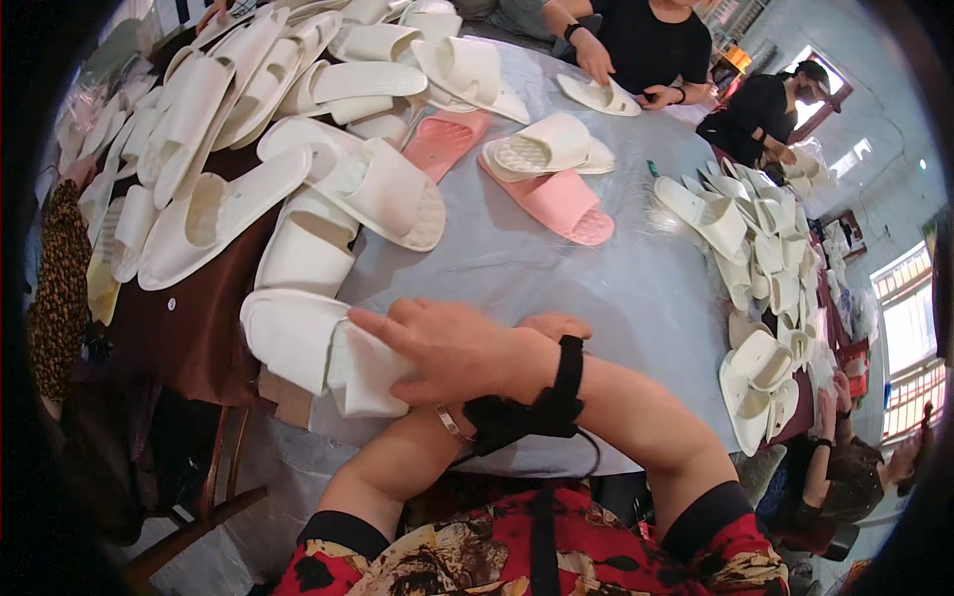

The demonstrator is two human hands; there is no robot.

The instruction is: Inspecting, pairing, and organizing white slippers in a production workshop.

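Observation:
My right hand [437, 348] reaches across to the left, over my left forearm. Its fingers grip the right end of a white slipper [370, 375], the index finger stretched along the upper edge. A second white slipper [290, 333] lies against that one, overlapping it, at the table's left front edge. My left hand [556, 324] shows only in part beyond my right wrist, close to the tabletop; its fingers are mostly hidden. A black strap with a small device circles my right wrist, and a bracelet sits on my left wrist.
White slippers [199, 129] are heaped at the left. Pink slippers [561, 204] lie mid-table, one under white ones. More white slippers [770, 248] line the right edge of the grey-covered table [517, 273]. Across it, a person's hand [593, 60] touches a slipper. Other people are at the right.

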